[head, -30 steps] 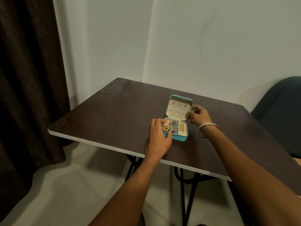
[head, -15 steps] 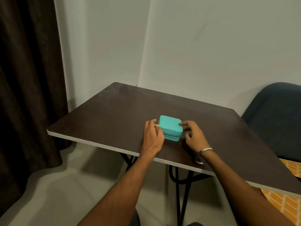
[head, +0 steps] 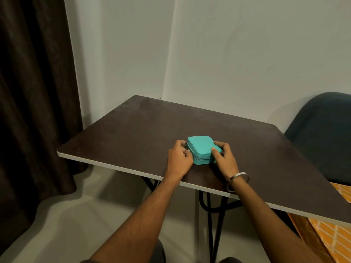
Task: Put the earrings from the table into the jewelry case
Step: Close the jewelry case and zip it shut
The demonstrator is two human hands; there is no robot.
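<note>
Left hand (head: 179, 158) curled against, right hand (head: 224, 157) clasping shut turquoise jewelry case (head: 202, 149), near tabletop's (head: 133, 130) front edge: likely light, rigid, smooth-skinned; best gripped by opposite sides.

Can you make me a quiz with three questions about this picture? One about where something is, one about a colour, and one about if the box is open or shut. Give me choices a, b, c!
1. Where does the jewelry case sit?
a) on the dark table, between the two hands
b) on the floor
c) on the blue chair

2. What colour is the case?
a) red
b) turquoise
c) black

3. How is the case now?
a) lid standing up
b) lid taken off
c) lid down, closed

Answers:
1 a: the left hand touches its left side and the right hand holds its right side, on the tabletop.
2 b: lid and base are both blue-green.
3 c: the lid lies flat on the base, nothing inside shows.
</note>
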